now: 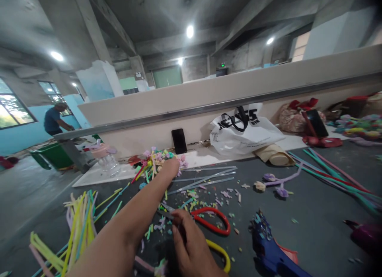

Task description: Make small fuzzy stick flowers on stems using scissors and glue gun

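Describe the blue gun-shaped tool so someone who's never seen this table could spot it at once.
On the dark grey tabletop, find the person's bare right hand near the picture's bottom edge. Right of it, beyond the red loop handle, lies a dark-blue plastic tool shaped like a gun. Its salmon-coloured trigger and debris-speckled front set it apart from the purple object farther right.

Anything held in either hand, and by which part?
Right hand: red-handled scissors, apparently gripped around the middle, where blades meet handle. Left hand: at the pile of fuzzy pieces; its fingers are hidden, so can't tell.
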`<state>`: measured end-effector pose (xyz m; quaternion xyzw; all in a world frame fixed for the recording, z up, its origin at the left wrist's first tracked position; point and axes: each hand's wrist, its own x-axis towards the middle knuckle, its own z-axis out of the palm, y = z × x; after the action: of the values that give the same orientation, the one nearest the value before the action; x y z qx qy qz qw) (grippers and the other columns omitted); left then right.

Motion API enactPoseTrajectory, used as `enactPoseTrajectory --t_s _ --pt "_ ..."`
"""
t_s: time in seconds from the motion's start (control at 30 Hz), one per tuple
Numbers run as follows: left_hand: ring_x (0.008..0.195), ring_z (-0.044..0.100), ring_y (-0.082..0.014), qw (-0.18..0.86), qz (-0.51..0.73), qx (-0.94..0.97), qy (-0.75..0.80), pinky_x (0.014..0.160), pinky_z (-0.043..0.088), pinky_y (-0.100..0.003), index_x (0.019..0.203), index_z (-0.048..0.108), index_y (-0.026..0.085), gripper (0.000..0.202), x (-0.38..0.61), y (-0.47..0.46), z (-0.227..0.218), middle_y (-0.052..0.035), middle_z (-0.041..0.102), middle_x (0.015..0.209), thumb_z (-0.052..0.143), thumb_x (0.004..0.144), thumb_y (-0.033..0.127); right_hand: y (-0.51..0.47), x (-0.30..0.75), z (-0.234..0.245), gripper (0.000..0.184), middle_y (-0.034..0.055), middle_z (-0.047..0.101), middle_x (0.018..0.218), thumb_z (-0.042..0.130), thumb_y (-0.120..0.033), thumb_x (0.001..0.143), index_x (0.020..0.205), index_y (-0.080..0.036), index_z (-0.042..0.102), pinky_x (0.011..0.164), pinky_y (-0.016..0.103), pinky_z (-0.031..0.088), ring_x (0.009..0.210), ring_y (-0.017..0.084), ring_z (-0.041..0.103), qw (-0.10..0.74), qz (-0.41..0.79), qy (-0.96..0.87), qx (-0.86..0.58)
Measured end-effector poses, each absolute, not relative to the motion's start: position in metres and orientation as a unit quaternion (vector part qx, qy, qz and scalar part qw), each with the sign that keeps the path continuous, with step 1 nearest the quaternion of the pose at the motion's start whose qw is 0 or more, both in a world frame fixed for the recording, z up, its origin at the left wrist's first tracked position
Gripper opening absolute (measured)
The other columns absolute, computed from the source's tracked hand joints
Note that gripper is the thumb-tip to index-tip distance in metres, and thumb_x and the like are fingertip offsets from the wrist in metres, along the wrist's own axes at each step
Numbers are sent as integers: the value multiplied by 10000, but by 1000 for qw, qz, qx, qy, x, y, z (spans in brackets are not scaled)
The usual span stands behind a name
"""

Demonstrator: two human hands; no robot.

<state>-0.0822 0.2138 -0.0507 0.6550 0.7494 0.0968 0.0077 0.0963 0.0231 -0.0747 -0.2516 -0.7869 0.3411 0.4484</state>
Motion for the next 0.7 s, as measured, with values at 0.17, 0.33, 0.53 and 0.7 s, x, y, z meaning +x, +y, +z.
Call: enactPoseTrajectory --t_s 0.17,0.33,0.53,0.7 --pt "949 561 -201 86 174 645 740 786 479 -400 1119 513 164 302 -88 218 -45 -82 543 1130 511 842 286 24 96 -77 266 81 607 987 376 -136 841 1096 -185 429 762 272 474 890 169 594 452 326 -791 -251" --pt "936 564 -218 213 298 620 694 757 489 -387 1103 533 148 311 -104 225 -31 -67 548 1131 529 828 294 22 96 -77 279 65 597 1012 388 -139 847 1117 -207 413 783 278 469 915 163 585 448 325 -791 -261" --pt "932 567 -200 337 454 548 617 773 485 -404 1126 506 154 313 -114 229 -10 -82 546 1122 506 844 291 21 96 -78 266 56 598 993 387 -143 850 1105 -212 423 770 271 471 893 157 586 441 338 -788 -265" --pt "926 569 -197 403 522 503 558 769 487 -400 1119 511 152 307 -118 218 5 -81 550 1114 507 844 290 22 97 -78 294 66 603 1021 393 -137 843 1128 -205 417 787 271 473 921 160 592 450 335 -782 -271"
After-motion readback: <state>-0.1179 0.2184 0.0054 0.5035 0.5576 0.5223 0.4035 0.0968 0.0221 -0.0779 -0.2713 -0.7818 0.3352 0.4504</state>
